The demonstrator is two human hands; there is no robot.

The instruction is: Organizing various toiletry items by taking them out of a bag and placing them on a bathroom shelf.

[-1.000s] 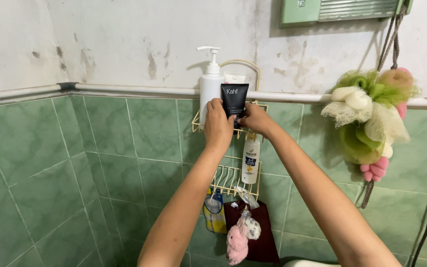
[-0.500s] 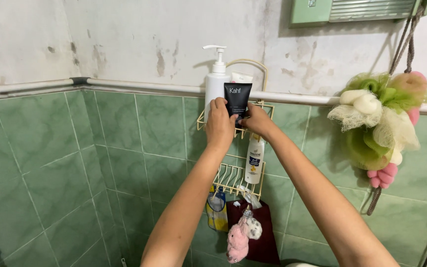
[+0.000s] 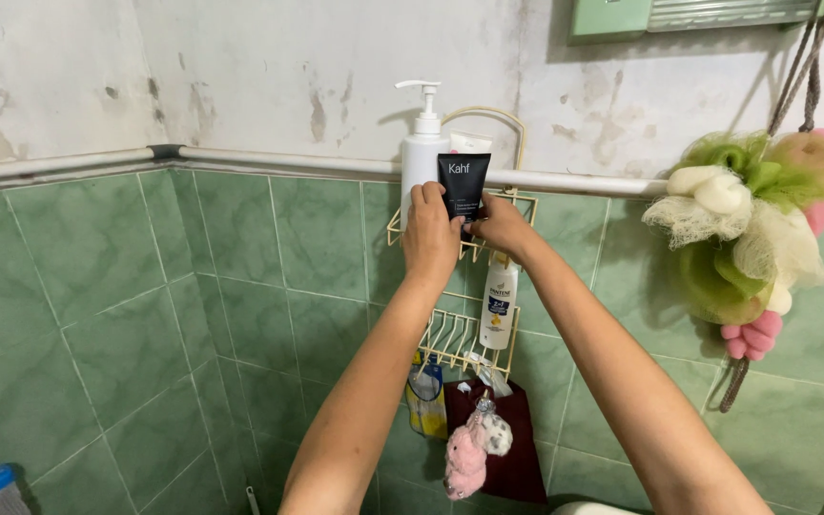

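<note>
Bright, even light, soft shadows behind things on the wall, sharp focus throughout

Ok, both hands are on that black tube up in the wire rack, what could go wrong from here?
The black tube stands tight beside the white pump bottle in the rack's top tier; a nudge from the left hand might tip the bottle. The tube could also slip from the right hand and drop onto the white bottle on the lower tier.
</note>
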